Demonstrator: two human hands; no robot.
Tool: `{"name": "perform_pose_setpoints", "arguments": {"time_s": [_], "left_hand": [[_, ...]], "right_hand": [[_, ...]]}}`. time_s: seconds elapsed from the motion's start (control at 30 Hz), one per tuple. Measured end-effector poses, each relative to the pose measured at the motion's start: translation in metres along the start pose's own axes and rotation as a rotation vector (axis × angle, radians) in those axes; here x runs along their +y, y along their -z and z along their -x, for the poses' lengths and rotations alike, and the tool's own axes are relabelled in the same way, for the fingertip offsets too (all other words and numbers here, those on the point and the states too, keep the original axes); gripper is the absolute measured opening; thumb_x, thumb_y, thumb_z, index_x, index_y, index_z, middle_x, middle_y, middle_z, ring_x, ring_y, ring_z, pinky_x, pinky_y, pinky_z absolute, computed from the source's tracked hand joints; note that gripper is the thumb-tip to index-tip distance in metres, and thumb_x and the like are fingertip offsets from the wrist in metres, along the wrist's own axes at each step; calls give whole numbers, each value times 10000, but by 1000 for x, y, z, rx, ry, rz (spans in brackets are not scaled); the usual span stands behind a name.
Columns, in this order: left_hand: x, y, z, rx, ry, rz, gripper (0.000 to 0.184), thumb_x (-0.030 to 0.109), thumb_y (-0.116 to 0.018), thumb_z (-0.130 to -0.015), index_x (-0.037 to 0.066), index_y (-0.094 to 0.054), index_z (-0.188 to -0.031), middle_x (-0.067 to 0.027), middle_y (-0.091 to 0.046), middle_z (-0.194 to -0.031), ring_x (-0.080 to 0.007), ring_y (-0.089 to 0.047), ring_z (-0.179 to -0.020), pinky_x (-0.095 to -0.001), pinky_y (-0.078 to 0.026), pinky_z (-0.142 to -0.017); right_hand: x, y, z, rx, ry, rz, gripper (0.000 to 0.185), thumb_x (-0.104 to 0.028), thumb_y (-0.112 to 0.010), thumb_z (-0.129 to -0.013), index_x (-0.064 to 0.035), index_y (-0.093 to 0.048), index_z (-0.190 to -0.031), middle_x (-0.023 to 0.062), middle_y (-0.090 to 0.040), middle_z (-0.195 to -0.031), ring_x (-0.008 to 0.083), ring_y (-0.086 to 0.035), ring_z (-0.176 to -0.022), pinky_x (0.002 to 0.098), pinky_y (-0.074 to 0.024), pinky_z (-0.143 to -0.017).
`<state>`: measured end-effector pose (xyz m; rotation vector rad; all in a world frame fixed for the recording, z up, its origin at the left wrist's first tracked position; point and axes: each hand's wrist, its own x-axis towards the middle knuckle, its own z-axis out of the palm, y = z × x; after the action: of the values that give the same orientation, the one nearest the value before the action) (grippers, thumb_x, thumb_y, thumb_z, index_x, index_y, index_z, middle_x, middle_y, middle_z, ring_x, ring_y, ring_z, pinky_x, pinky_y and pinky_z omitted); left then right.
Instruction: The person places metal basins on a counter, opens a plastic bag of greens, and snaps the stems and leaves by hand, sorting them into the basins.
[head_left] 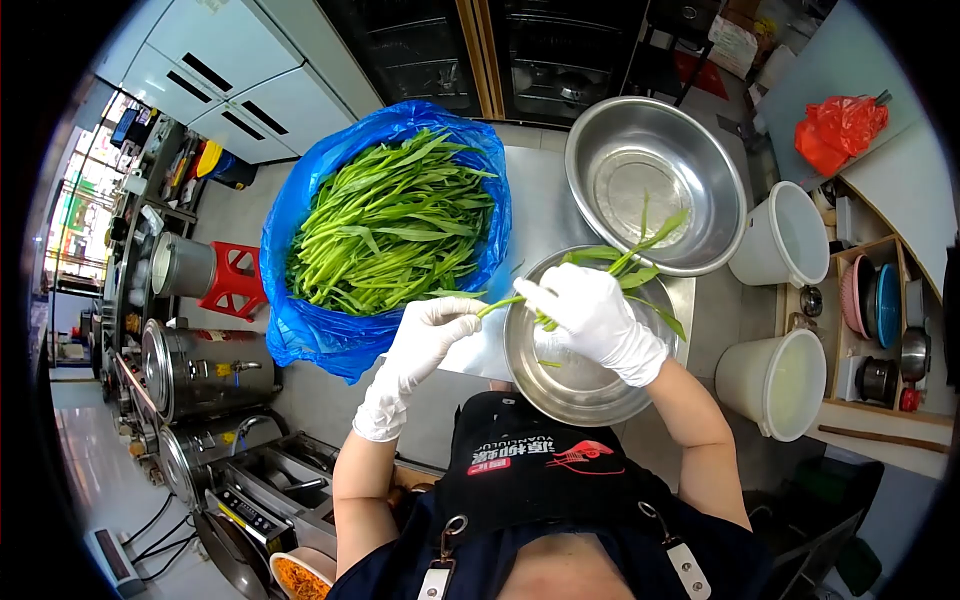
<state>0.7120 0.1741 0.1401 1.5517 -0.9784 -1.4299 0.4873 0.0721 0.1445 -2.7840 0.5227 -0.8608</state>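
Note:
My left hand (425, 345), in a white glove, pinches the end of a green stem of water spinach (500, 304) between thumb and fingers. The rest of the stalk runs to my right hand (590, 315), also gloved, which is closed around it above a steel bowl (580, 395). Long leaves stick out past my right hand toward the upper right. A few cut green bits lie in that bowl, partly hidden by the hand. Beside my left hand, a blue plastic bag (325, 345) holds a large heap of the same greens (390, 220).
A larger steel basin (715, 235) overlaps the bowl at the table's (535, 200) right end. White buckets (765, 385) stand on the floor at right. To the left are a red stool (235, 280) and big steel pots (200, 370). White cabinets (225, 50) stand behind.

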Motion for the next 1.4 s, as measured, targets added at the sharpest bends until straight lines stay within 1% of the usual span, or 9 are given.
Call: {"name": "perform_pose_setpoints", "arguments": {"time_s": [0.27,0.63,0.87,1.07,1.1,1.13,1.23,1.37,1.4], "left_hand": [[5,-11,1,-138,-13,195,278,64,-579,-861,-83,-675,-1076,-29,-597,-745,-114,-512,-691,-244,-431,-681],[-14,-16,-13,-255,28,436,241,93,-627,-876,-50,-693,-1058,-32,-643,-801,-97,-549,-729,-230,-445,-714],[-17,-36,-22,-252,-73,557,222,137,-641,-872,-84,-638,-885,-107,-626,-838,-169,-543,-790,-292,-415,-779],[-23,-39,-16,-210,-129,312,224,76,-653,-858,-65,-679,-1030,-96,-660,-889,-147,-567,-793,-272,-451,-762],[-22,-40,-16,-191,-120,205,235,38,-646,-866,-42,-685,-1084,-73,-677,-900,-125,-592,-798,-259,-482,-767],[-25,-44,-16,-182,-92,169,227,38,-645,-870,-38,-687,-1081,-65,-680,-897,-118,-598,-804,-255,-487,-774],[-43,-58,-25,-148,-23,40,215,33,-648,-880,-23,-689,-1083,-32,-692,-890,-97,-625,-846,-240,-503,-822],[-72,-76,-41,-70,-355,-570,280,58,-683,-846,2,-673,-1120,-129,-653,-1068,-188,-640,-921,-292,-502,-848],[-70,-83,-43,57,-307,-548,265,38,-672,-828,21,-680,-1092,-125,-656,-1002,-226,-641,-911,-319,-502,-826]], "right_hand": [[-9,-9,1,-94,93,78,387,-144,-639,-703,-28,-644,-1073,45,-550,-804,193,-582,-751,317,-486,-613],[-4,-19,13,-18,82,80,309,-168,-645,-732,-50,-658,-1018,43,-559,-788,188,-589,-728,323,-491,-598],[-5,-20,15,177,-374,-529,111,-16,-671,-787,-47,-696,-891,75,-591,-756,214,-595,-665,314,-475,-591],[42,7,37,404,-841,-928,96,-34,-608,-904,14,-688,-925,33,-655,-927,101,-604,-826,253,-503,-748],[50,12,46,477,-980,-1218,124,-60,-607,-912,22,-692,-951,35,-656,-927,92,-600,-838,228,-493,-728],[55,28,49,391,-959,-908,142,-87,-616,-911,7,-700,-976,11,-637,-848,50,-560,-742,186,-444,-630],[78,43,74,478,-1027,-1060,172,-99,-646,-887,0,-704,-1015,-40,-558,-700,3,-411,-561,176,-304,-506],[83,56,95,556,-1050,-1141,197,-95,-634,-896,41,-679,-1031,-23,-565,-717,9,-427,-567,171,-318,-497],[82,58,98,549,-1060,-1145,192,-94,-635,-895,40,-679,-1025,-22,-565,-719,9,-429,-568,171,-321,-498]]}}
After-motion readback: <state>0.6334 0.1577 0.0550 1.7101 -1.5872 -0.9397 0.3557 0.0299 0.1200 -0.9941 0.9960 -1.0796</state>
